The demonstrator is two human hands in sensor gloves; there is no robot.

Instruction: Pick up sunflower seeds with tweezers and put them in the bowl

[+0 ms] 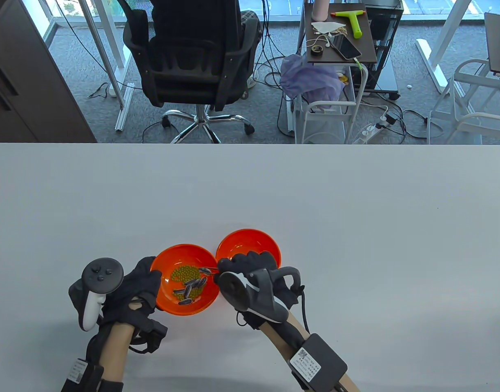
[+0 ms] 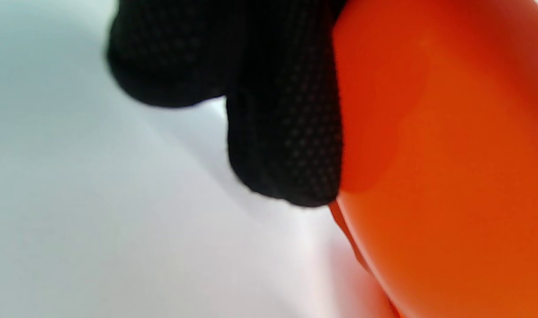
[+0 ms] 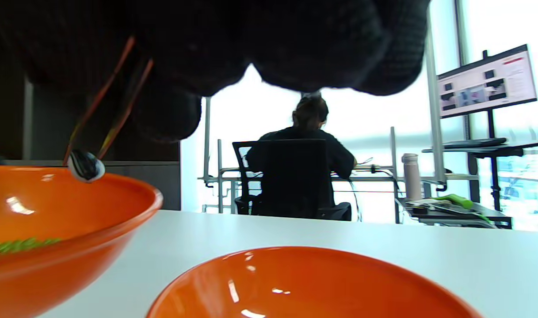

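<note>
Two orange bowls stand side by side near the table's front. The left bowl (image 1: 193, 308) holds green beans (image 1: 184, 272) and several striped sunflower seeds (image 1: 193, 284). My left hand (image 1: 152, 279) grips this bowl's left rim; in the left wrist view its fingers (image 2: 286, 141) press the bowl's outer wall (image 2: 450, 176). My right hand (image 1: 237, 265) lies over the near edge of the empty right bowl (image 1: 250, 241) and pinches thin tweezers (image 1: 208, 270) that point left into the left bowl. In the right wrist view the tweezers (image 3: 114, 101) hold one seed (image 3: 85, 166) just above the left bowl's rim (image 3: 131, 190).
The white table (image 1: 356, 212) stretches wide to the back and right. An office chair (image 1: 193, 61) and a cart (image 1: 335, 36) stand beyond its far edge. In the right wrist view a person (image 3: 304, 154) sits at another desk.
</note>
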